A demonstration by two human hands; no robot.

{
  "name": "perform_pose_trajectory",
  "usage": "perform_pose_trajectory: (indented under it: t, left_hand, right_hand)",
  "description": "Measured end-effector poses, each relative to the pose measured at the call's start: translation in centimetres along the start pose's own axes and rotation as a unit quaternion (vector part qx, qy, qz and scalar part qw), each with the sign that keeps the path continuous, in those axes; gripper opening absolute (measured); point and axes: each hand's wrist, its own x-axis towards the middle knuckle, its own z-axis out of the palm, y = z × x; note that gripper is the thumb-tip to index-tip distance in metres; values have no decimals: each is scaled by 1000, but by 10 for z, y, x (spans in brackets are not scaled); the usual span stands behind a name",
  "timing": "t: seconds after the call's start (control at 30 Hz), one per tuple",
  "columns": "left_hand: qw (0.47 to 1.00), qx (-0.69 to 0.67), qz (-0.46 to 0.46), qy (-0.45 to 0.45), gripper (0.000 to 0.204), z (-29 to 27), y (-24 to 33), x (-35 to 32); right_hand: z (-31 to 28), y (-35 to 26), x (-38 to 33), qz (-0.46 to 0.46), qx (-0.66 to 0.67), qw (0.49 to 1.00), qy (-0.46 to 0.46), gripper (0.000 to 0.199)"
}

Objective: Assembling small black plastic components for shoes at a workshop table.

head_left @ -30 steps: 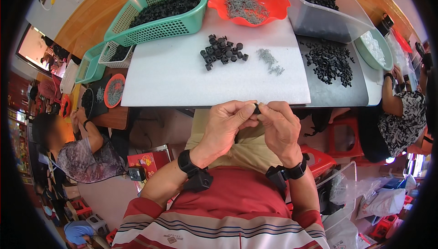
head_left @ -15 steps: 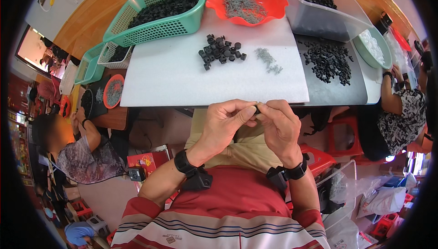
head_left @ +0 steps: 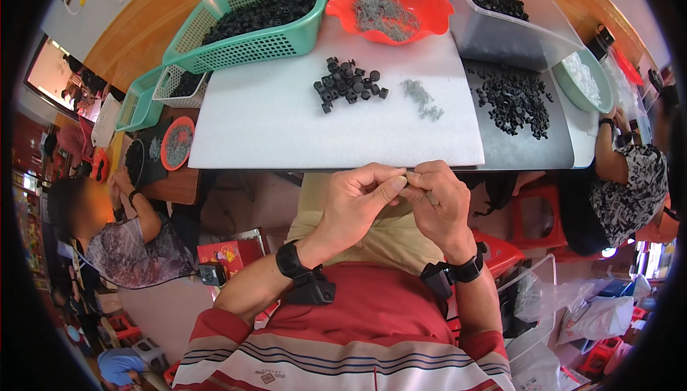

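Just off the table's front edge, my left hand [head_left: 356,201] and my right hand [head_left: 441,203] meet fingertip to fingertip, both closed in a pinch. Between them is a small black part, mostly covered by the fingers. Beyond my hands, a white foam sheet [head_left: 286,129] covers the tabletop. On it lies a loose pile of black cap-like plastic pieces [head_left: 348,83]. To their right is a small heap of thin grey metal pieces [head_left: 422,99], which look like springs. Many smaller black plastic parts [head_left: 512,101] are spread over a dark mat at the right.
A green basket [head_left: 247,51] of black parts, a red wavy-rimmed bowl [head_left: 440,15] of grey pieces and a clear bin [head_left: 515,40] line the back. A pale green bowl [head_left: 605,94] holds white pieces. Co-workers sit left [head_left: 136,248] and right [head_left: 633,194].
Both hands stay together, slightly lower in the picture. The fingertips have shifted around the small black part, which shows less now.
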Motion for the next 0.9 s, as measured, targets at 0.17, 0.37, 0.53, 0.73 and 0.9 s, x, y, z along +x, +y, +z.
perform_pose_trajectory:
  t: [0.17, 0.37, 0.53, 0.73, 0.9]
  left_hand:
    - [1000, -23, -14, -2, 21, -6, -2, -3]
    - [988, -141, -53, -20, 23, -15, -1, -7]
    - [987, -140, -67, -31, 28, -21, 2, -11]
    - [988, -117, -85, -54, 27, -26, 6, -13]
    - [988, -115, -86, -58, 26, -33, 4, -14]
  right_hand:
    - [-8, -8, 6, 53, 37, 996, -60, 30]
    - [-14, -25, 17, 99, 41, 979, -172, 34]
    - [-14, -30, 22, 92, 46, 976, -189, 26]
    - [-10, -28, 19, 71, 25, 978, -196, 21]
    - [-7, -35, 22, 83, 23, 976, -201, 21]
